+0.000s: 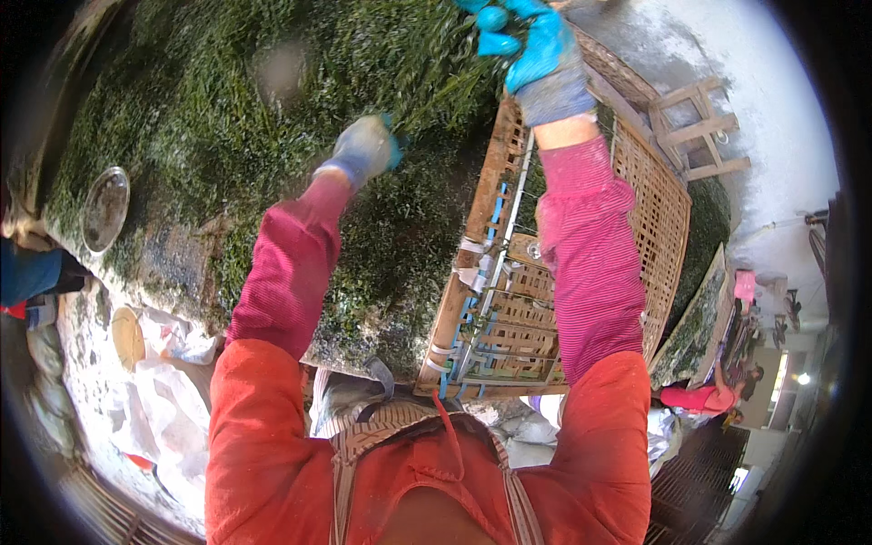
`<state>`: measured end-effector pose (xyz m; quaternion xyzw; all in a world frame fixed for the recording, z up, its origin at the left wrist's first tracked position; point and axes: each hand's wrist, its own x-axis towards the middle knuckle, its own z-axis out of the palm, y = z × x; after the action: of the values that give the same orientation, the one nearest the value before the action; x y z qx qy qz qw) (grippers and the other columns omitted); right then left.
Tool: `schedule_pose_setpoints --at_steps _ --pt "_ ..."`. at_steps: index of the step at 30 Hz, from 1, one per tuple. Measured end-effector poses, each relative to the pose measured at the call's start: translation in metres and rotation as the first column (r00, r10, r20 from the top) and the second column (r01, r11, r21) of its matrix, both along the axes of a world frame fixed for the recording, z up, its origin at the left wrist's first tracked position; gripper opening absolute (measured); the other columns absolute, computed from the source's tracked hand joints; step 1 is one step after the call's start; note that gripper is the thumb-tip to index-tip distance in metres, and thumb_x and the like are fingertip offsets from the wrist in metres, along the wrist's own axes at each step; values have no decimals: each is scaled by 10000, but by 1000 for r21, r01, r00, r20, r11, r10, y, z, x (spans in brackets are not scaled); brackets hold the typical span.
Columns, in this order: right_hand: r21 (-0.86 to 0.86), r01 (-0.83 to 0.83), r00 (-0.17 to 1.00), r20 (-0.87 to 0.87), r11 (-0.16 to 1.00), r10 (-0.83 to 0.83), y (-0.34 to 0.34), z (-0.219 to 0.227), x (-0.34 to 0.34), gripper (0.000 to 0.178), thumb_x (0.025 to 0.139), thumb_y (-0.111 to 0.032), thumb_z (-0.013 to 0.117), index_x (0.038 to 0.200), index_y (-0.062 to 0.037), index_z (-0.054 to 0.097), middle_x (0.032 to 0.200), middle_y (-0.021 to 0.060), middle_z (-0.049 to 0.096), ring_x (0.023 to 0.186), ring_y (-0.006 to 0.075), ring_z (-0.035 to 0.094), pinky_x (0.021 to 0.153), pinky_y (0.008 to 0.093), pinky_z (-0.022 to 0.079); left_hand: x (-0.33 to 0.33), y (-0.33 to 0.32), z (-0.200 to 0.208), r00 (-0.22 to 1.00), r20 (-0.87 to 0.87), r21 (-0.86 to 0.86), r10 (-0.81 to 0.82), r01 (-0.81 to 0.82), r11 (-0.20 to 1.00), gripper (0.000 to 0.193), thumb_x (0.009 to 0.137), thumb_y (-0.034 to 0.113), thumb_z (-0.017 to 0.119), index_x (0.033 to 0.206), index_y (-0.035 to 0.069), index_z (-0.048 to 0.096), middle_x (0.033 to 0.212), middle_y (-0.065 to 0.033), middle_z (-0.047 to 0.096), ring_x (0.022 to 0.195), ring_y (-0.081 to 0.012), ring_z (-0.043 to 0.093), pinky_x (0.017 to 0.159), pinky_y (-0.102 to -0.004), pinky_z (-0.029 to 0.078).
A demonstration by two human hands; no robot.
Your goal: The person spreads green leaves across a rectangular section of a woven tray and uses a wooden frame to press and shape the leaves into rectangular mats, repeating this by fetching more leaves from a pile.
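Note:
A broad, thick heap of wet green leaves (209, 82) is spread before me, with loose strands between my two hands. My left hand (365, 148), in a pale glove with teal fingertips, is over the middle of the heap. Motion blurs it, and its fingers point away from me, so their grip does not show. My right hand (536, 54), in a bright blue glove with a grey cuff, is farther off at the heap's right edge. Its fingers are apart and reach left over the leaves; nothing plainly shows in them.
Under my right arm stands a wood-framed woven bamboo rack (649, 245) with blue ties. A round metal dish (106, 211) lies at left, above white plastic sacks (173, 409). A wooden stool (699, 127) is far right. A person in pink (699, 398) works at the right.

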<state>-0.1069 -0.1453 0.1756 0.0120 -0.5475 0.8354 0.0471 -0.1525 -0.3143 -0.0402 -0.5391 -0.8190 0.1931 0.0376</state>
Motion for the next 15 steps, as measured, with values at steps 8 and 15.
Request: schedule_pose_setpoints --at_steps 8,15 --pt "370 173 950 -307 913 -56 75 155 55 219 1049 -66 562 1218 -18 693 1064 64 723 561 10 455 430 135 371 46 -42 4 675 592 -61 441 -508 859 394 889 290 712 1240 111 707 1255 -181 718 1182 -391 672 993 -478 536" --pt "485 -335 931 301 808 206 -8 0 207 314 1017 -276 665 1197 -21 692 1007 61 758 560 76 585 495 214 477 169 -18 42 -400 126 119 -908 -902 414 994 927 700 629 1598 19 357 1516 -215 549 1407 -358 523 1164 -517 447"
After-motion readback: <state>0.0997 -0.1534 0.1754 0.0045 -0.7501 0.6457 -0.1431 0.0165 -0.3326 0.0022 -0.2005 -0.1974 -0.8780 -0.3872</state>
